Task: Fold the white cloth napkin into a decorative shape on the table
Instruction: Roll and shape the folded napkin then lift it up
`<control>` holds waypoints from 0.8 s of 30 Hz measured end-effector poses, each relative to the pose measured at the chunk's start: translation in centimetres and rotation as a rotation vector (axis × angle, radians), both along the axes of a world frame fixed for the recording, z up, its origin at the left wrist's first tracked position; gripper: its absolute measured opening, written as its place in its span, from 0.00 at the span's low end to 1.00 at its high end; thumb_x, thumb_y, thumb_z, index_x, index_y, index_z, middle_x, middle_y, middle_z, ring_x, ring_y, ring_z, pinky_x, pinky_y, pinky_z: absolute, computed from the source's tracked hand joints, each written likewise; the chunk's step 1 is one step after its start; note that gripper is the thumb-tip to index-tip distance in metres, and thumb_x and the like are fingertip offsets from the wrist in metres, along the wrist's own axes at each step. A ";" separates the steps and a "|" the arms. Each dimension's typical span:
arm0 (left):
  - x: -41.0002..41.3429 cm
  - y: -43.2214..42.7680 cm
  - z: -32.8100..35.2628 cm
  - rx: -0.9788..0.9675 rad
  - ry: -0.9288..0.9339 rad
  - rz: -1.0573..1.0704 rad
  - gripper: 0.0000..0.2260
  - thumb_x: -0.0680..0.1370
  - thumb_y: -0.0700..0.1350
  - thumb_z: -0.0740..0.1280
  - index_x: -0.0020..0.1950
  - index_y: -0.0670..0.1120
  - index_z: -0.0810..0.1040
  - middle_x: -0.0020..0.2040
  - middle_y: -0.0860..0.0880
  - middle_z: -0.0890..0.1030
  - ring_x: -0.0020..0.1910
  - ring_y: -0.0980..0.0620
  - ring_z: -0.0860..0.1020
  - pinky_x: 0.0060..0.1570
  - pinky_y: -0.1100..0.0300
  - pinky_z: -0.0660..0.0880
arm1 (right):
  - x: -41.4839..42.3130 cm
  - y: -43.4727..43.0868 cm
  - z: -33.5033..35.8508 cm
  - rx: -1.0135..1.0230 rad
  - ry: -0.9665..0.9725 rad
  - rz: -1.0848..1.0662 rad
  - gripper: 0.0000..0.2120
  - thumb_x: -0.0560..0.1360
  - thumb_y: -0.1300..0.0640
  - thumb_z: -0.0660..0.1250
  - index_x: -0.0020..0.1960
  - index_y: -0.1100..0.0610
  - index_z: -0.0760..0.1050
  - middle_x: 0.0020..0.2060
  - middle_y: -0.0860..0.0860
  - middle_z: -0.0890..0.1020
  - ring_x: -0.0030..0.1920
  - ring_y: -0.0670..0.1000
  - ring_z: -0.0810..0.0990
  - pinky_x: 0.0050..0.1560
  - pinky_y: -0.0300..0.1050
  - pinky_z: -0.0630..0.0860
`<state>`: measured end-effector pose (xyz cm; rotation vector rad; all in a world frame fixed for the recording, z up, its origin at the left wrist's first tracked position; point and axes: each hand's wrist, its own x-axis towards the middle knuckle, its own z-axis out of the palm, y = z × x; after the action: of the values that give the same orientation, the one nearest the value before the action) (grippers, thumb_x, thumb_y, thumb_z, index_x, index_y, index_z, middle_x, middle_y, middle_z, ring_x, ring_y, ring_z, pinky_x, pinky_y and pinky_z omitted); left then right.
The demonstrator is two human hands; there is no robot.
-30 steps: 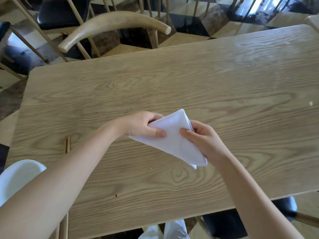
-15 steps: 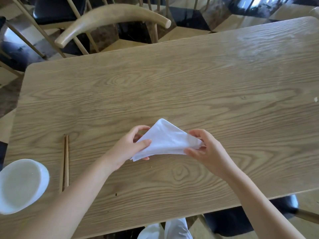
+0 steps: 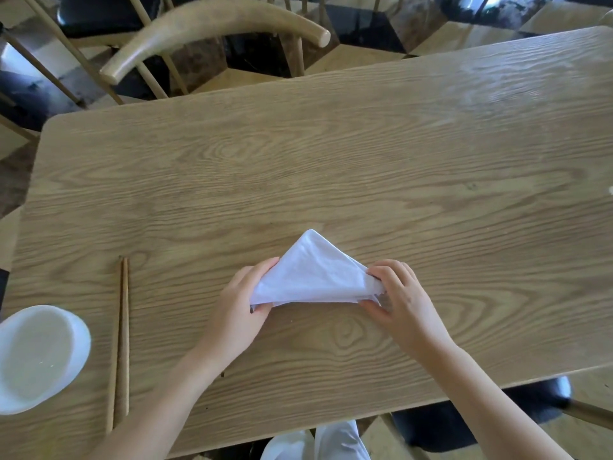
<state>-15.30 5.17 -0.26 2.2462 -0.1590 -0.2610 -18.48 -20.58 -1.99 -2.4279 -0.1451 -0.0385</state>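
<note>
The white cloth napkin [image 3: 311, 273] is folded into a triangle with its tip pointing away from me, over the near middle of the wooden table [image 3: 331, 167]. My left hand [image 3: 238, 303] pinches its left corner between thumb and fingers. My right hand [image 3: 394, 297] pinches the right corner, fingers curled over the cloth. The long lower edge stretches between both hands. I cannot tell whether that edge touches the table.
A pair of wooden chopsticks [image 3: 120, 343] lies lengthwise at the left. A white bowl [image 3: 36, 356] sits at the table's near left edge. A wooden chair back [image 3: 212, 24] stands beyond the far edge, and a dark seat [image 3: 481, 419] shows below the near edge.
The napkin has turned from hanging slanted between my hands to a level triangle with its base toward me. Both hands have shifted to its outer corners.
</note>
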 end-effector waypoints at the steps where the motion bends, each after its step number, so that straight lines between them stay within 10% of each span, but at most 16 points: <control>1: 0.0 0.1 -0.1 0.002 -0.007 0.010 0.27 0.71 0.30 0.68 0.65 0.52 0.72 0.53 0.62 0.74 0.52 0.68 0.72 0.45 0.76 0.68 | 0.1 0.0 0.0 -0.005 0.002 0.015 0.15 0.68 0.61 0.74 0.52 0.58 0.73 0.50 0.49 0.76 0.51 0.48 0.71 0.50 0.36 0.69; 11: 0.4 -0.1 0.6 -0.144 0.258 0.099 0.26 0.71 0.29 0.61 0.53 0.60 0.77 0.35 0.59 0.81 0.28 0.58 0.76 0.29 0.69 0.72 | 1.1 -0.4 0.0 -0.110 -0.135 -0.040 0.09 0.69 0.70 0.63 0.44 0.58 0.71 0.37 0.51 0.77 0.40 0.52 0.73 0.37 0.40 0.69; 16: 0.3 2.6 3.3 -0.050 0.485 -0.055 0.31 0.72 0.41 0.71 0.68 0.64 0.64 0.58 0.60 0.75 0.55 0.64 0.76 0.55 0.65 0.72 | 0.2 -1.6 1.5 -0.177 0.148 -0.092 0.25 0.68 0.63 0.70 0.64 0.55 0.70 0.61 0.51 0.74 0.60 0.55 0.68 0.61 0.51 0.68; 21: 1.2 -3.4 4.0 0.083 -0.177 0.257 0.20 0.79 0.46 0.58 0.72 0.53 0.64 0.67 0.54 0.72 0.65 0.59 0.68 0.64 0.61 0.64 | 3.5 2.8 4.3 -0.034 -0.017 -0.008 0.26 0.75 0.55 0.54 0.73 0.56 0.59 0.73 0.47 0.61 0.74 0.46 0.53 0.73 0.38 0.50; 24: 1.5 -8.7 1.4 0.278 -0.150 0.173 0.20 0.80 0.39 0.54 0.73 0.43 0.61 0.72 0.44 0.67 0.73 0.49 0.62 0.73 0.51 0.51 | 5.9 7.5 2.7 -0.157 0.091 0.131 0.22 0.81 0.54 0.52 0.74 0.55 0.56 0.75 0.51 0.56 0.75 0.47 0.50 0.75 0.43 0.46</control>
<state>-13.77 -3.49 1.13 2.5391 -0.0062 -0.0207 -12.54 -13.12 0.75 -2.5648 -0.2743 0.1465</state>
